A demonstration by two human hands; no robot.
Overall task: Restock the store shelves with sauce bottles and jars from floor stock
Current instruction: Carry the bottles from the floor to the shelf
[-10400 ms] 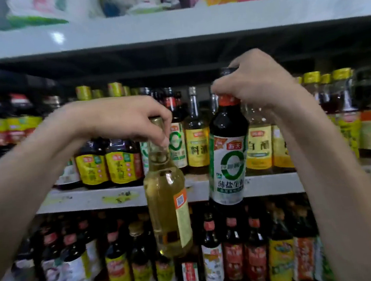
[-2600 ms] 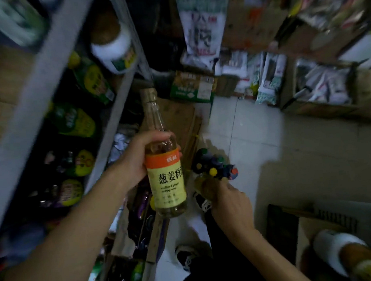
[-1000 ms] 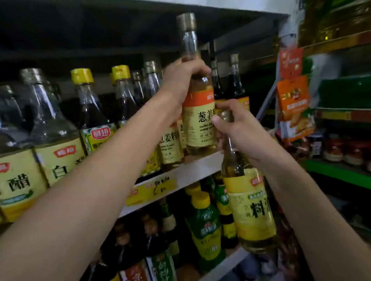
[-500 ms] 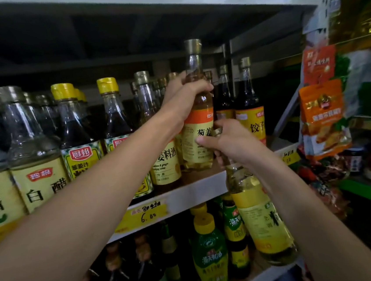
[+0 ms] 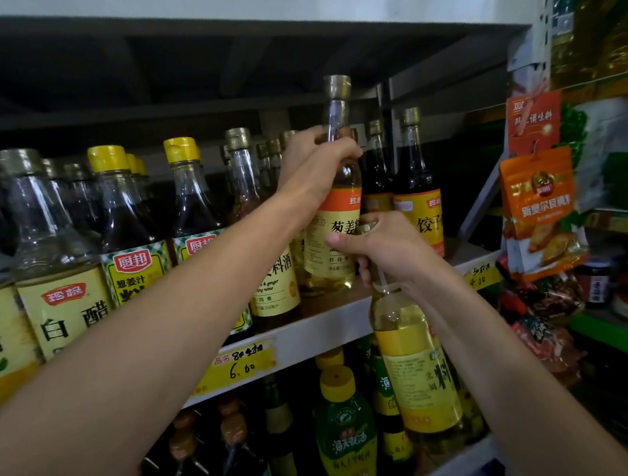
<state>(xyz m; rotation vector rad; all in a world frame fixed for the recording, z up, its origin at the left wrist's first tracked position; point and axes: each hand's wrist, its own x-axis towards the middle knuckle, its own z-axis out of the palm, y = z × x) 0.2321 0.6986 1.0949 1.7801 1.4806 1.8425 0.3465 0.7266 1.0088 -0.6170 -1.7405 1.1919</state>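
My left hand (image 5: 316,164) grips the neck of a pale cooking-wine bottle with an orange band (image 5: 337,235), which stands on or just above the middle shelf (image 5: 315,334) among other bottles. My right hand (image 5: 387,249) grips the neck of a second pale bottle with a yellow label (image 5: 421,366). That bottle hangs in front of the shelf edge, its base level with the lower shelf's bottles.
Rows of vinegar and dark sauce bottles (image 5: 126,238) fill the middle shelf to the left. Two dark bottles (image 5: 415,188) stand just right of my left hand's bottle. Green and dark bottles (image 5: 344,428) crowd the lower shelf. Orange snack packets (image 5: 537,206) hang at the right.
My left hand has carried the orange-banded bottle from in front of the shelf down into the row on the middle shelf. The right hand keeps its bottle hanging below the shelf edge.
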